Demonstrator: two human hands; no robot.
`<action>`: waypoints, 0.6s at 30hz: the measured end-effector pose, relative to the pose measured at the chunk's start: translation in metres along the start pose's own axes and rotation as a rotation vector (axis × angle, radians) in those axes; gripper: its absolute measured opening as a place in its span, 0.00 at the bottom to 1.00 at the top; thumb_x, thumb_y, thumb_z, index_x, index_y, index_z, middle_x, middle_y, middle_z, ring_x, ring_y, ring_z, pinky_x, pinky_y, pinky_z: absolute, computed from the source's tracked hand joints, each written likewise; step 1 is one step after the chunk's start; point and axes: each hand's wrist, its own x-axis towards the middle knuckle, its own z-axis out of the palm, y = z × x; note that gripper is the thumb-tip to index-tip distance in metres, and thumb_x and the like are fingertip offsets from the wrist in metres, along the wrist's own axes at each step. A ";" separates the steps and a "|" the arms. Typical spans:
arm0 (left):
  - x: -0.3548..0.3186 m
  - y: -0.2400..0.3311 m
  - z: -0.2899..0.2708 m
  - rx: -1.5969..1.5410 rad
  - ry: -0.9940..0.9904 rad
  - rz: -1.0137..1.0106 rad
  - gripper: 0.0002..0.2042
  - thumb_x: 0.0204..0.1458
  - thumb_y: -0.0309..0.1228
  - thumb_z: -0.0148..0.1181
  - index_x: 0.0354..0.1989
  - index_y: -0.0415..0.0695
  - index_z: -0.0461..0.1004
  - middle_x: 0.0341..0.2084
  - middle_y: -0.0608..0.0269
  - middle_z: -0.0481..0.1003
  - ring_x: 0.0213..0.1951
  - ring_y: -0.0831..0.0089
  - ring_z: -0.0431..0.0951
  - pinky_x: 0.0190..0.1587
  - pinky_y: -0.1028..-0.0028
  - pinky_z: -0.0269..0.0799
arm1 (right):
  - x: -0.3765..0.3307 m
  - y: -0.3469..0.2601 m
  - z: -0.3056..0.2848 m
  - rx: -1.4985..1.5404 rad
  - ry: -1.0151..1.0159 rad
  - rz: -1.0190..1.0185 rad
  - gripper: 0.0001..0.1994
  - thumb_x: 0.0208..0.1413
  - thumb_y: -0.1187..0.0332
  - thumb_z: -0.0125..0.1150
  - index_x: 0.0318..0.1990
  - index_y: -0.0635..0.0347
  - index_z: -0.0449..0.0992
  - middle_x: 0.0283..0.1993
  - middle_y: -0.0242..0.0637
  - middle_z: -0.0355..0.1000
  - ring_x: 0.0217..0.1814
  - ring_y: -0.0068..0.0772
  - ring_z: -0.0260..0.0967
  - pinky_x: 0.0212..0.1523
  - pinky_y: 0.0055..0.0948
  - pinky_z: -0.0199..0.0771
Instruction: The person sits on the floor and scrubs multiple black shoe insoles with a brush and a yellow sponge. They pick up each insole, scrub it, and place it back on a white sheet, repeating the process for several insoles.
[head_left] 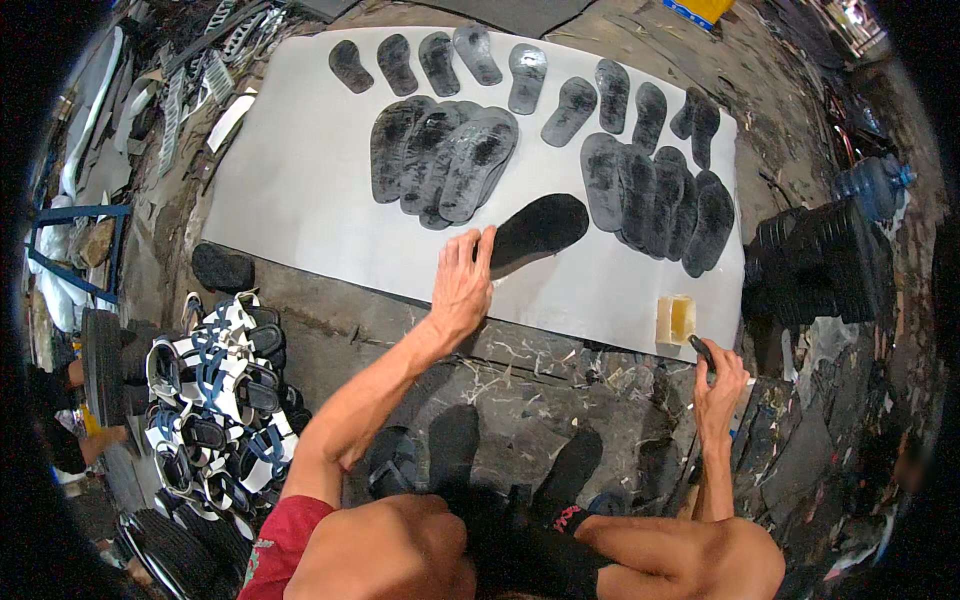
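Observation:
My left hand [462,285] grips one end of a black shoe sole [545,225], tilted above the front part of a white sheet [290,150]. Between the fingers of my right hand [718,395] is a small dark piece [702,350]; its kind is not clear. That hand is just off the sheet's front right corner, beside a small pale container [664,322] with yellowish stuff in it. Overlapping grey-black soles lie in a left group [470,165] and a right group [655,200]. Behind them, single soles [527,80] form a row, some shiny as if wet.
White and navy sandals [215,400] are heaped on the floor to my left, near a dark block [222,267]. Another person's arm [100,440] shows at the far left. Stacked black sheets [815,260] and a clear blue bottle [870,188] stand to the right.

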 end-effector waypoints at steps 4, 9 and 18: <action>0.042 -0.043 -0.008 0.117 0.143 0.166 0.40 0.49 0.18 0.63 0.78 0.40 0.65 0.64 0.48 0.69 0.67 0.49 0.71 0.71 0.53 0.66 | -0.006 0.006 0.011 -0.026 -0.030 -0.025 0.20 0.62 0.72 0.69 0.62 0.53 0.85 0.51 0.43 0.81 0.58 0.50 0.75 0.64 0.50 0.67; 0.060 -0.088 -0.013 0.069 0.276 -0.056 0.41 0.45 0.21 0.71 0.75 0.43 0.69 0.65 0.43 0.68 0.67 0.43 0.68 0.72 0.49 0.66 | -0.006 0.001 0.011 -0.004 -0.064 0.024 0.19 0.63 0.71 0.68 0.61 0.54 0.85 0.51 0.45 0.81 0.58 0.53 0.76 0.63 0.53 0.66; 0.016 -0.115 0.033 -0.163 0.336 -0.716 0.43 0.42 0.33 0.77 0.69 0.29 0.69 0.59 0.38 0.67 0.65 0.39 0.63 0.72 0.43 0.60 | 0.007 0.002 0.011 -0.029 -0.026 0.032 0.18 0.66 0.71 0.67 0.62 0.58 0.83 0.52 0.47 0.81 0.59 0.55 0.76 0.62 0.52 0.67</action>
